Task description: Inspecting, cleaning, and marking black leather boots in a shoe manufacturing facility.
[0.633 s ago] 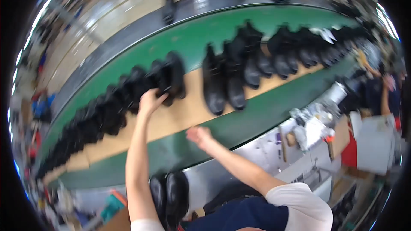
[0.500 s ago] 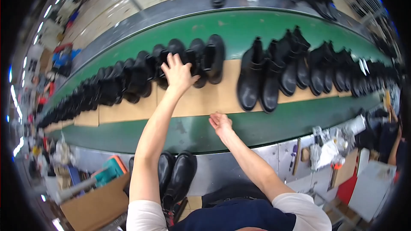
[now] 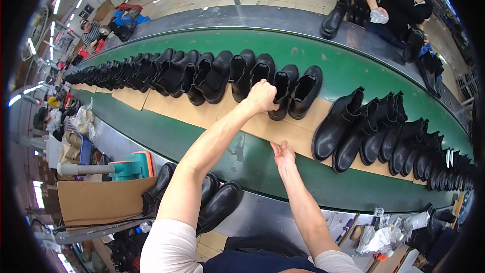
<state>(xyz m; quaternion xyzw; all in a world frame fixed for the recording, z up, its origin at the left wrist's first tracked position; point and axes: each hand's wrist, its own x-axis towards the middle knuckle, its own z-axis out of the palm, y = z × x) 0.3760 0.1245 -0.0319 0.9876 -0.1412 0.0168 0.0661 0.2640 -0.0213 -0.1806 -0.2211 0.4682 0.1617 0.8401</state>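
Observation:
My left hand (image 3: 262,97) reaches over a row of black ankle boots standing on a brown cardboard sheet (image 3: 257,126). Its fingers curl down at the shaft of one black ankle boot (image 3: 264,64), and the fingertips are partly hidden. Just right of that hand stands another boot (image 3: 283,92), with one more boot (image 3: 306,91) beside it. Below them, my right hand (image 3: 284,154) is palm up at the near edge of the cardboard, fingers apart and loosely stretched, with nothing seen in it.
The cardboard lies on a green belt (image 3: 242,164). More boots (image 3: 339,124) line it at right, toes toward me. Boots (image 3: 222,205) stand on the near metal ledge, beside a teal-and-orange tool (image 3: 132,166). Across the belt, a person (image 3: 404,0) handles a boot.
The view has swung left, shifting the rows within it. My left hand has gone from spread fingers to curled fingers at a boot. My right hand stays by the cardboard's near edge.

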